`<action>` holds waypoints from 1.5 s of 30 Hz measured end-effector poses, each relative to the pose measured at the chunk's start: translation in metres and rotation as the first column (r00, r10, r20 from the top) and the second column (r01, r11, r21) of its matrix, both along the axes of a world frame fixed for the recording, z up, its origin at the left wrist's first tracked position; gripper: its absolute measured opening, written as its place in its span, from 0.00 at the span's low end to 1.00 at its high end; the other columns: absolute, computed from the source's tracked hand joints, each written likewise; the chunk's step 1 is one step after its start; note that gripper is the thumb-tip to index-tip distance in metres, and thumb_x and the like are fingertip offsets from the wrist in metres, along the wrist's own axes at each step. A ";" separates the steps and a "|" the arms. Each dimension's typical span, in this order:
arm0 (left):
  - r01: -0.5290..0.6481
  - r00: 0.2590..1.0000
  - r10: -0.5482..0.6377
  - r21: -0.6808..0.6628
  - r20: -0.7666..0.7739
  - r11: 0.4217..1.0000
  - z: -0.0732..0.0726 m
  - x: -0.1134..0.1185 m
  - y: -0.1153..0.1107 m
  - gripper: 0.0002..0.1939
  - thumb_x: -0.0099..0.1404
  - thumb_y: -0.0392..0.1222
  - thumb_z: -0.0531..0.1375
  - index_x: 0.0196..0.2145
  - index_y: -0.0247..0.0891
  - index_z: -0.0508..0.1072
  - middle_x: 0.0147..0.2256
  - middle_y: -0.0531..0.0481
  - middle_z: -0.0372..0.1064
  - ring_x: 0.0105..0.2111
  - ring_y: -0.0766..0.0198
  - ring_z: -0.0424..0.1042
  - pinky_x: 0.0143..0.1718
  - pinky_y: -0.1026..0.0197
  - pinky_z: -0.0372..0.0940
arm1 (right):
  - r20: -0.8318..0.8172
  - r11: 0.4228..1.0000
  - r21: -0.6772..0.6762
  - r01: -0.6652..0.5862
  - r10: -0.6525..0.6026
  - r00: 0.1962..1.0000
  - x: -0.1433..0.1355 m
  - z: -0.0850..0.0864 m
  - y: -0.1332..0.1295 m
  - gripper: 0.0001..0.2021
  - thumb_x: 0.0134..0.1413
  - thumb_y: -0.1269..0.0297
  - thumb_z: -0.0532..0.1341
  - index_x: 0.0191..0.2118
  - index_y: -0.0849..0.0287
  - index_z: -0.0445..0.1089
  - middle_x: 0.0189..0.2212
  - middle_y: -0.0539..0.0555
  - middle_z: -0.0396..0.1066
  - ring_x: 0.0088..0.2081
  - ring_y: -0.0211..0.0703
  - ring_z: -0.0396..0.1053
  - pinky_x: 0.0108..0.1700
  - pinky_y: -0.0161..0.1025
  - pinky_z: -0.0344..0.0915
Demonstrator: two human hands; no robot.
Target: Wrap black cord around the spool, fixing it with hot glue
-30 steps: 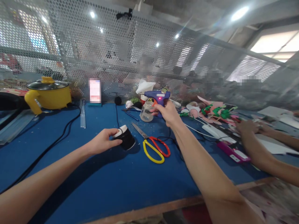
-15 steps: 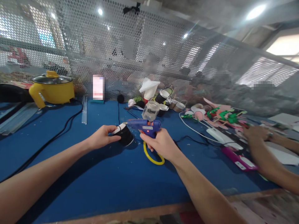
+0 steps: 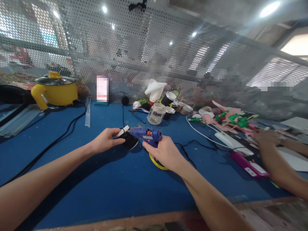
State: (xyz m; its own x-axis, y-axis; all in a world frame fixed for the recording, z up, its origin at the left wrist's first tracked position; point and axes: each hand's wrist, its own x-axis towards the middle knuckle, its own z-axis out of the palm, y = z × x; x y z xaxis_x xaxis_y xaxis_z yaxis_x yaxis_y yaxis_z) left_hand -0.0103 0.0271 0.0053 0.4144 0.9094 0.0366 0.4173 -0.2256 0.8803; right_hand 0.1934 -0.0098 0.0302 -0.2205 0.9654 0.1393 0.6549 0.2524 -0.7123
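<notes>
Between the thumb and fingers of my left hand (image 3: 109, 140) is a small black cup (image 3: 130, 141) with a white rim, tilted on its side. A thin black cord runs over its white rim. My right hand (image 3: 166, 150) is wrapped round the handle of a blue hot glue gun (image 3: 146, 134) with a small red light. The gun's nozzle points left, at or very near the cup's rim; whether it touches I cannot tell. A yellow ring (image 3: 157, 163) lies on the blue table, partly behind my right hand.
Behind stand a clear jar (image 3: 156, 114), small cups (image 3: 169, 98) and a phone (image 3: 102, 89). At left are a yellow electric pot (image 3: 56, 93) and glue sticks (image 3: 88, 112). A co-worker's hands (image 3: 267, 138) work at right, near pink paper pieces and a purple box (image 3: 249, 165).
The glue gun has tilted and shifted slightly, its back end now lower and further left. My left hand and the cup stay nearly in place. The view has moved a little.
</notes>
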 end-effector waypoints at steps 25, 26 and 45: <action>0.013 1.000 -0.013 0.022 0.017 1.000 0.001 0.001 -0.002 0.07 0.50 0.41 0.56 0.26 0.33 0.67 0.24 0.54 0.66 0.26 0.67 0.63 0.30 0.64 0.59 | 0.083 0.993 0.115 0.014 -0.024 0.996 -0.001 -0.002 0.000 0.09 0.43 0.63 0.55 0.18 0.59 0.60 0.12 0.49 0.62 0.16 0.35 0.60 0.20 0.32 0.57; 0.019 1.000 -0.019 0.013 0.024 1.000 0.000 0.001 -0.002 0.08 0.51 0.41 0.56 0.27 0.33 0.67 0.24 0.54 0.66 0.26 0.67 0.63 0.30 0.64 0.59 | 0.092 0.992 0.124 0.012 -0.023 0.995 -0.001 -0.002 0.000 0.09 0.43 0.63 0.55 0.18 0.59 0.60 0.13 0.49 0.62 0.17 0.36 0.60 0.21 0.33 0.57; 0.079 0.997 -0.080 0.028 0.013 0.996 0.001 0.002 -0.002 0.07 0.54 0.42 0.55 0.26 0.34 0.66 0.23 0.56 0.62 0.25 0.69 0.59 0.29 0.67 0.56 | 0.142 0.980 0.197 -0.027 -0.001 0.990 0.001 -0.003 -0.001 0.07 0.44 0.65 0.55 0.21 0.59 0.64 0.16 0.50 0.64 0.18 0.35 0.60 0.23 0.33 0.57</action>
